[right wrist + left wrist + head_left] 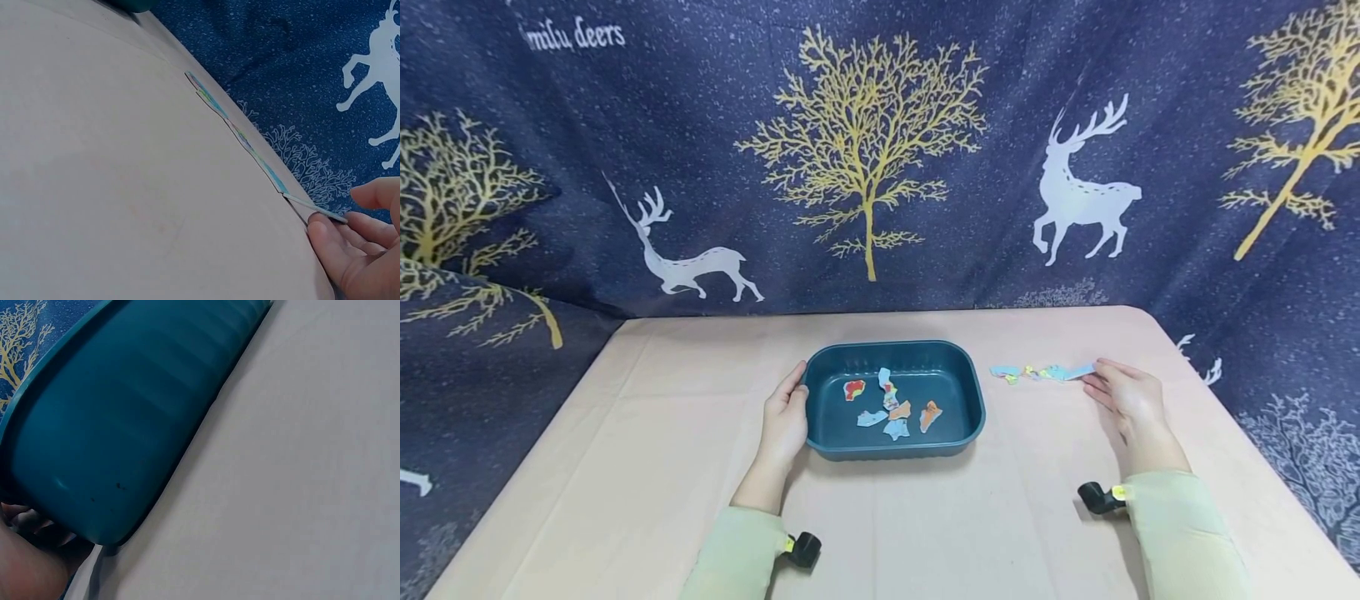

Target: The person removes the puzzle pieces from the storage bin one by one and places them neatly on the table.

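Observation:
My left hand (785,421) grips the left end of a dark teal rectangular basin (891,453), thumb at the rim and the other fingers around its outer side. In the left wrist view the basin's ribbed outer wall (137,419) fills much of the picture. Several torn, coloured paper scraps (897,429) lie inside it. To its right, my right hand (1131,402) pinches a light blue paper scrap (1080,372) by its right end. That scrap slopes up toward my fingertips, seen nearly edge-on in the right wrist view. More torn scraps (1006,372) lie in a row to its left.
A pale cloth covers the table (647,467). Behind it hangs a dark blue curtain (925,275) printed with trees and deer. A small black camera sits at each wrist, the left one (805,550) and the right one (1097,497).

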`<state>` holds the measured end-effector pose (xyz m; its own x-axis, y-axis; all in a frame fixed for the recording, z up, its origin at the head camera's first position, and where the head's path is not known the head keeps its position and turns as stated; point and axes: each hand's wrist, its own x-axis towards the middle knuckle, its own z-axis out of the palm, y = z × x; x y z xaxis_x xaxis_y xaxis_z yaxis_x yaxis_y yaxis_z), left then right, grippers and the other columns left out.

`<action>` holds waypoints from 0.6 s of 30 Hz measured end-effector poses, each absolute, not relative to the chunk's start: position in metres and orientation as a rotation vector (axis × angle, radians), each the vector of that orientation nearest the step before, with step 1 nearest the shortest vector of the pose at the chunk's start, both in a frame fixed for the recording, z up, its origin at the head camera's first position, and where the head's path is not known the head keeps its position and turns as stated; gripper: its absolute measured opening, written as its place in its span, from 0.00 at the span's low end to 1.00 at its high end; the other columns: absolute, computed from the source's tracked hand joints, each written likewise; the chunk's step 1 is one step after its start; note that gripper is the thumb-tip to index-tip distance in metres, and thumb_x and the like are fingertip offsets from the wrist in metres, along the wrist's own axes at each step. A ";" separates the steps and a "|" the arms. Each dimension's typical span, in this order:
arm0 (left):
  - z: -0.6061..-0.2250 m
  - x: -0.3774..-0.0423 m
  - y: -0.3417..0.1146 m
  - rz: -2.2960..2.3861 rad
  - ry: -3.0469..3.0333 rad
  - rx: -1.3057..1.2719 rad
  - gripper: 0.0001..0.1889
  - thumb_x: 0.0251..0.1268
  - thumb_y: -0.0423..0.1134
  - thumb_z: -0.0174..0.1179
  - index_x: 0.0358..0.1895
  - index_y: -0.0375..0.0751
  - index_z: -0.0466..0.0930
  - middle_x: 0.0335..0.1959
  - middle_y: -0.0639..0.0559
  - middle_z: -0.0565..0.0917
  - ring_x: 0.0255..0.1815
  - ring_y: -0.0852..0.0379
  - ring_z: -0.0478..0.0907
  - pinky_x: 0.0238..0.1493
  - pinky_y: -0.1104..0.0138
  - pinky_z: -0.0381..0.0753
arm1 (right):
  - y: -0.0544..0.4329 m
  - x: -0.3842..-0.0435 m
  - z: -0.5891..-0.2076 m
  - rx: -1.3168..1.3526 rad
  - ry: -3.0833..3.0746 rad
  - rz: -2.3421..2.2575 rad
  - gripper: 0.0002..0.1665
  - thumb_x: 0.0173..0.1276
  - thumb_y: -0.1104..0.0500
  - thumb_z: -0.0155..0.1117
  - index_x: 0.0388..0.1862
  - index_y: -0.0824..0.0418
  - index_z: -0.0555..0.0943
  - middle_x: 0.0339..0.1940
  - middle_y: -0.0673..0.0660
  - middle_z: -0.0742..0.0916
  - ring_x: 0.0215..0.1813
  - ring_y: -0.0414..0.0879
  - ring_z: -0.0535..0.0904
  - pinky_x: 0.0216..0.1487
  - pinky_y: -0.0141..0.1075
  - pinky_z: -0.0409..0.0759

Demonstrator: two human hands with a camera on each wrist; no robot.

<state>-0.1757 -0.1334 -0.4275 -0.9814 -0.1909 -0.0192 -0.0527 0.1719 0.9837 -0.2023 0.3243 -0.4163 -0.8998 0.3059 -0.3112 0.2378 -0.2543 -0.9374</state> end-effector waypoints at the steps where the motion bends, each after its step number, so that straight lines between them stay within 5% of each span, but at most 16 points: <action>1: -0.428 -0.176 -0.133 -1.940 -2.316 0.240 0.23 0.74 0.34 0.38 0.71 0.39 0.60 0.73 0.47 0.62 0.76 0.49 0.54 0.75 0.54 0.53 | 0.324 -0.203 -0.416 -0.708 -1.890 2.343 0.37 0.69 0.64 0.54 0.72 0.72 0.53 0.27 0.41 0.84 0.32 0.34 0.85 0.44 0.28 0.84; 13: -0.428 -0.175 -0.135 -1.927 -2.335 0.252 0.24 0.74 0.35 0.38 0.71 0.41 0.60 0.73 0.47 0.61 0.76 0.49 0.53 0.75 0.54 0.53 | 0.327 -0.204 -0.412 -0.870 -1.987 2.192 0.37 0.71 0.54 0.52 0.73 0.68 0.55 0.44 0.49 0.83 0.37 0.29 0.82 0.48 0.25 0.82; 18: -0.428 -0.176 -0.134 -1.921 -2.319 0.242 0.23 0.74 0.34 0.39 0.70 0.39 0.61 0.73 0.46 0.62 0.75 0.48 0.54 0.75 0.53 0.53 | 0.329 -0.203 -0.409 -0.902 -2.012 2.129 0.36 0.71 0.53 0.51 0.72 0.68 0.57 0.32 0.41 0.87 0.33 0.28 0.82 0.41 0.24 0.83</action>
<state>-0.1759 -0.1338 -0.4280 -0.9800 -0.1989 -0.0090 -0.0459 0.1817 0.9823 -0.2032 0.3287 -0.4085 -0.8239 0.4394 -0.3580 0.3325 -0.1367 -0.9331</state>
